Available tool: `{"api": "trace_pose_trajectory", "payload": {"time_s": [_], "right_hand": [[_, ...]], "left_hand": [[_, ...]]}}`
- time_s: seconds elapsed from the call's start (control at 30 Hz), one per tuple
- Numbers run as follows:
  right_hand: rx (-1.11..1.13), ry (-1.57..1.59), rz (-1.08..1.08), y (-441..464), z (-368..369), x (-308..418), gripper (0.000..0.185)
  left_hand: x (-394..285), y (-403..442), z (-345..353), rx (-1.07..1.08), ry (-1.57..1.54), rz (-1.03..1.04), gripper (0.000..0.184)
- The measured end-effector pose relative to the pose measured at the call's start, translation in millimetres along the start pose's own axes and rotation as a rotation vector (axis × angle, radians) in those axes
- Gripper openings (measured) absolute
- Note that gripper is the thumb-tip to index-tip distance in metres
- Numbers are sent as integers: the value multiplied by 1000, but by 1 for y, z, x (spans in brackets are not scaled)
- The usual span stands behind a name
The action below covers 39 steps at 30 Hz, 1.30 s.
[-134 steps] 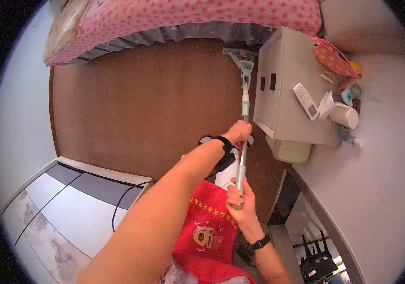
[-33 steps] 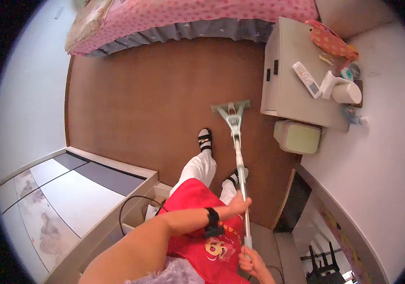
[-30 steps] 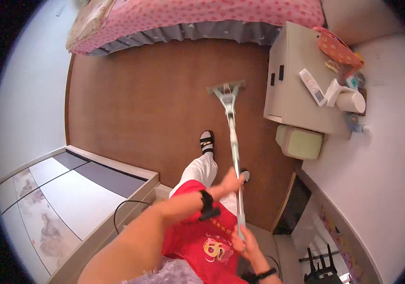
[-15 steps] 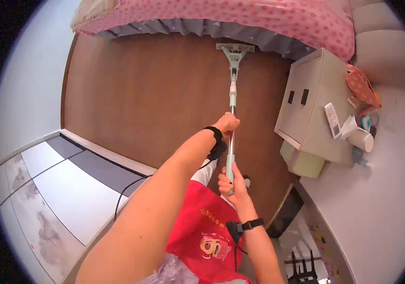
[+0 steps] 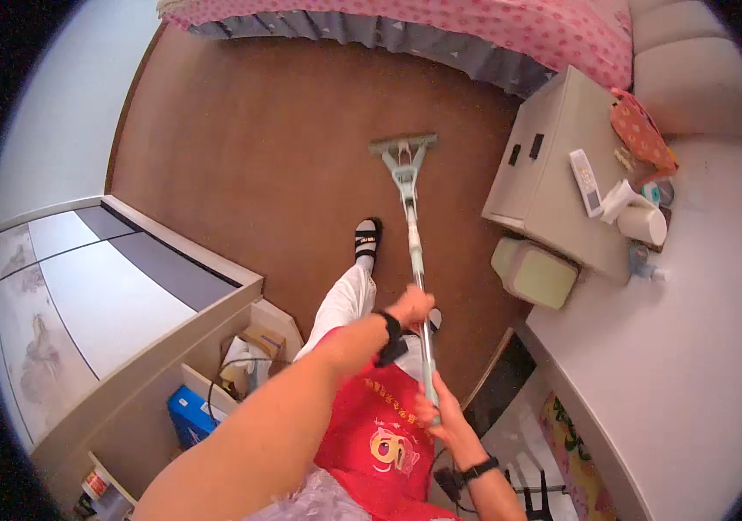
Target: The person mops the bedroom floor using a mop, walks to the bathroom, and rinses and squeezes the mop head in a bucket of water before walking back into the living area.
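Observation:
A sponge mop (image 5: 406, 178) with a pale green frame and a metal pole stretches away from me, its wide head resting on the brown floor. Partway down the pole, my left hand (image 5: 412, 307) is wrapped around the metal tube. My right hand (image 5: 446, 412) grips the pale green handle at the near end, close to my red apron (image 5: 380, 434). Both wrists carry black bands. My foot in a black sandal (image 5: 367, 239) stands just left of the pole.
Ahead is a bed with a pink cover (image 5: 475, 35) and grey skirt. To the right stand a pale cabinet (image 5: 553, 174) holding a remote (image 5: 585, 182), a green bin (image 5: 543, 273) and a white desk (image 5: 657, 365). Shelves with a blue box (image 5: 190, 417) line the left.
The mop head has come back from the bed's edge toward me and slightly left. Both hands have moved lower in view with the pole, and my sandalled foot now shows.

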State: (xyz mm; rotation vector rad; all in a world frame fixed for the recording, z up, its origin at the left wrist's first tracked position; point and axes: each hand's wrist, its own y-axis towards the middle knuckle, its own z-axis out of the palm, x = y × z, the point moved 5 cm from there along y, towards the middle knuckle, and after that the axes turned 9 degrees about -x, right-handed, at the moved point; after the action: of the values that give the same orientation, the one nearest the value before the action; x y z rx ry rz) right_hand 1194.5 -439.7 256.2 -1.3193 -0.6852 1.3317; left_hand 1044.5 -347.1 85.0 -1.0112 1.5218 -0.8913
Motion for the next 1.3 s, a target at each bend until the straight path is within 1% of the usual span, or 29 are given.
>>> {"api": "trace_pose_trajectory", "payload": {"time_s": [0.07, 0.1, 0.13, 0.2, 0.3, 0.33, 0.4, 0.43, 0.53, 0.6, 0.73, 0.77, 0.8, 0.83, 0.93, 0.97, 1.03, 1.07, 1.1, 1.17, 1.2, 1.27, 1.3], "right_hand": [[65, 51, 75, -29, -60, -28, 36], [-12, 4, 69, -49, -85, -40, 37], [-90, -43, 60, -66, -110, -52, 38], [-121, -40, 113, -88, -170, -87, 41], [-155, 47, 188, -132, -183, -106, 37], [-168, -8, 140, -126, -190, -100, 38], [-199, -112, 47, -108, -202, -90, 43], [-169, -112, 50, -97, -193, -81, 44], [-158, -110, 48, -71, -160, -64, 43], [-118, -84, 2, -48, -121, -43, 43], [18, 17, 6, -14, -48, -24, 42], [-45, 25, 35, -5, -35, -21, 42], [-25, 31, 24, 3, -20, -18, 42], [-4, 36, 14, 13, -5, -13, 42], [107, 60, 1, 45, 43, 5, 42], [155, 69, -1, 55, 62, 13, 42], [239, 88, -10, 75, 106, 30, 42], [281, 94, -14, 85, 129, 40, 42], [275, 79, -32, 95, 154, 55, 42], [288, 64, -45, 119, 210, 88, 43], [304, 65, -39, 132, 237, 104, 44], [387, 51, -37, 141, 292, 122, 43], [432, 76, -13, 145, 311, 124, 43]], "left_hand": [[15, -59, 42, -47, -62, -192, 26], [47, -59, 84, -62, 120, -39, 22], [84, -55, 134, 55, 453, 342, 22], [125, -76, 196, 153, 598, 531, 24], [154, -118, 233, 78, 53, -82, 41], [157, -131, 233, 49, -128, -289, 48], [103, -141, 196, 21, -114, -169, 46], [131, -107, 217, 17, -200, -187, 38], [87, -94, 158, -50, -132, -199, 37], [70, -64, 127, -98, -271, -98, 37], [32, -25, 52, -117, -95, -50, 37], [24, -18, 36, -143, -58, -36, 37], [17, -13, 21, -169, -23, -26, 37], [12, -2, 7, -178, -45, 11, 37], [-21, 21, -49, -183, -85, 7, 38], [-26, 39, -65, -220, -37, 44, 39], [-41, 69, -102, -296, 59, 117, 40], [-52, 77, -124, -282, 1, 167, 41], [-72, 78, -151, -267, -57, 217, 43], [-96, 100, -198, -385, 9, 328, 46], [-102, 120, -221, -368, 48, 314, 48], [-122, 141, -269, -434, 74, 313, 43], [-129, 156, -288, -400, 156, 260, 42]]}}
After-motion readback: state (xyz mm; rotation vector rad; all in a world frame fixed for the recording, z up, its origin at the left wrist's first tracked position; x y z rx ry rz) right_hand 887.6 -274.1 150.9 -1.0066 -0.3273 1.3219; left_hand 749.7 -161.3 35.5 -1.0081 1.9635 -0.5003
